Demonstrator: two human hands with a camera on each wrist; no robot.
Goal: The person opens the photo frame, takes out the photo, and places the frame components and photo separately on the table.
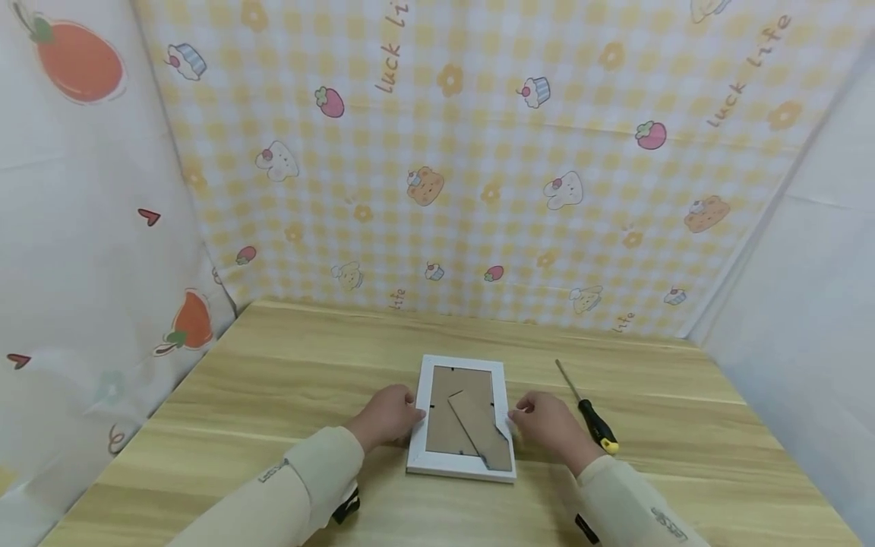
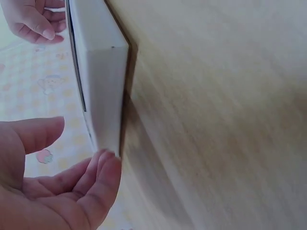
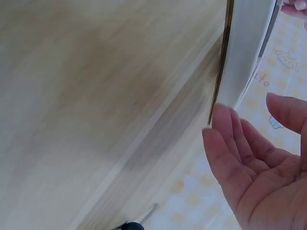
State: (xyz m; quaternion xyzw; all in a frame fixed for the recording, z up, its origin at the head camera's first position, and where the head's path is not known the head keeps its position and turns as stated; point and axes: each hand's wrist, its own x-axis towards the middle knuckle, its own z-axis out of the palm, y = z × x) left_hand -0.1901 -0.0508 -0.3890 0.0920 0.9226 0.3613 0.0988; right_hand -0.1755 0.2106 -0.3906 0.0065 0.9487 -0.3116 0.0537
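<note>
A white picture frame lies back side up on the table. Its brown backing board has small black tabs around the edge and a stand leg over it. At the frame's left edge is my left hand, fingertips against the side. My right hand is at the right edge in the same manner. In the left wrist view the thumb stands apart from the fingers, which meet the frame's white side. The right wrist view has the fingertips right at the opposite side, thumb raised.
To the right of my right hand lies a screwdriver with a black and yellow handle. The wood-grain table ends at a yellow checked cloth behind, with white cloths on both sides.
</note>
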